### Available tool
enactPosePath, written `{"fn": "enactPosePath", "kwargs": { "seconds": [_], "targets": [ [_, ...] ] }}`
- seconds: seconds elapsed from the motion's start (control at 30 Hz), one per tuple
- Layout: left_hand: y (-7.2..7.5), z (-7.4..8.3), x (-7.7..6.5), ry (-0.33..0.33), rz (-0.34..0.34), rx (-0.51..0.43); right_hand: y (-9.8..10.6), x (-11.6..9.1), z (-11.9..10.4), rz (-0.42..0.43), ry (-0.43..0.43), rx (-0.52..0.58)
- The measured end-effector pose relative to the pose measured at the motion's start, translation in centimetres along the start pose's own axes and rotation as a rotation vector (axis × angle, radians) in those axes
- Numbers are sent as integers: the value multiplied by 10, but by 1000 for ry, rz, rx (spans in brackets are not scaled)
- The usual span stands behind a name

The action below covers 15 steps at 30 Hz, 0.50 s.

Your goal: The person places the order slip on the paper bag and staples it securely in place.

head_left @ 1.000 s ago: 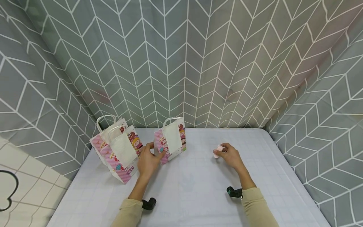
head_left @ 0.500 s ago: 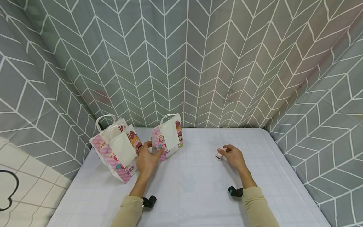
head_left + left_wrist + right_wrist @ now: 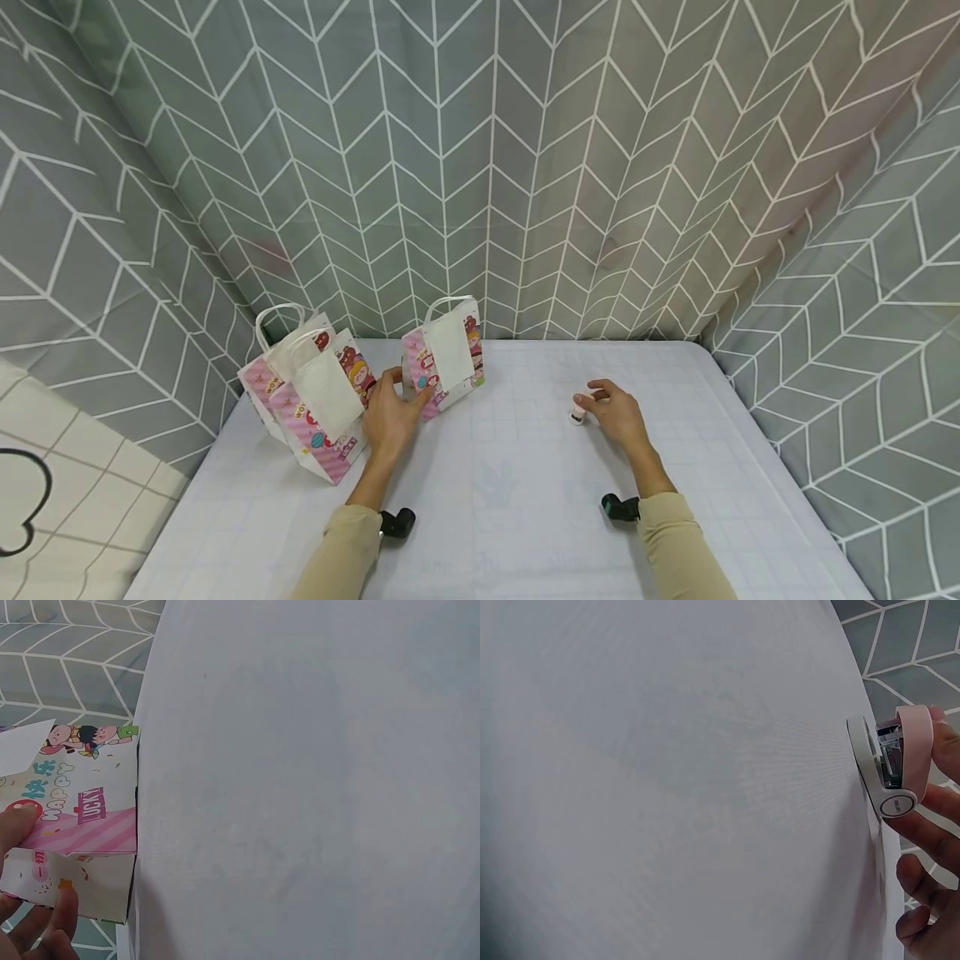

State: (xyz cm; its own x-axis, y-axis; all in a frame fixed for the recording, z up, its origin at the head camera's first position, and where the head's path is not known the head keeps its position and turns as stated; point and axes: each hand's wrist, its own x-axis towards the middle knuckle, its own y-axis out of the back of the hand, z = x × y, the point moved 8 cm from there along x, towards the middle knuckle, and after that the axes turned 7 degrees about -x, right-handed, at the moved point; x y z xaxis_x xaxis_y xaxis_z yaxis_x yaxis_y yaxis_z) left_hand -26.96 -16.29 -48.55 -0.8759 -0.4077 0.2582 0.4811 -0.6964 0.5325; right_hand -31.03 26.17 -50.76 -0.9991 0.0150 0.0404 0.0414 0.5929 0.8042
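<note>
My left hand (image 3: 390, 417) pinches the lower left side of a small paper gift bag (image 3: 453, 357), thumb on its front and fingers on the side panel. The bag stands upright, pink and white with cartoon figures and a white handle. In the left wrist view the bag's front (image 3: 94, 769) reads "LUCKY". My right hand (image 3: 618, 417) holds a mini stapler (image 3: 577, 411) between thumb and fingers. Close up in the right wrist view, the stapler (image 3: 915, 754) shows a pink top arm, a white base against the tabletop and metal parts between them.
Two larger matching paper bags stand on the left, the front bag (image 3: 327, 404) overlapping the rear bag (image 3: 258, 375). A white cloth covers the table (image 3: 487, 500). Patterned grey curtains (image 3: 480, 167) hang behind and on both sides.
The stapler has turned from tilted to upright, its white base now down at the table. The small bag has shifted slightly left and back with my left hand.
</note>
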Motion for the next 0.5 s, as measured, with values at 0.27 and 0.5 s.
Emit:
{"fn": "enactPosePath", "kwargs": {
  "seconds": [0.27, 0.5],
  "targets": [
    [3, -1, -9, -26, -56, 26, -1, -1, 0, 18, 35, -1],
    [16, 12, -32, -83, -98, 28, 22, -10, -19, 231, 192, -105]
  ]
}}
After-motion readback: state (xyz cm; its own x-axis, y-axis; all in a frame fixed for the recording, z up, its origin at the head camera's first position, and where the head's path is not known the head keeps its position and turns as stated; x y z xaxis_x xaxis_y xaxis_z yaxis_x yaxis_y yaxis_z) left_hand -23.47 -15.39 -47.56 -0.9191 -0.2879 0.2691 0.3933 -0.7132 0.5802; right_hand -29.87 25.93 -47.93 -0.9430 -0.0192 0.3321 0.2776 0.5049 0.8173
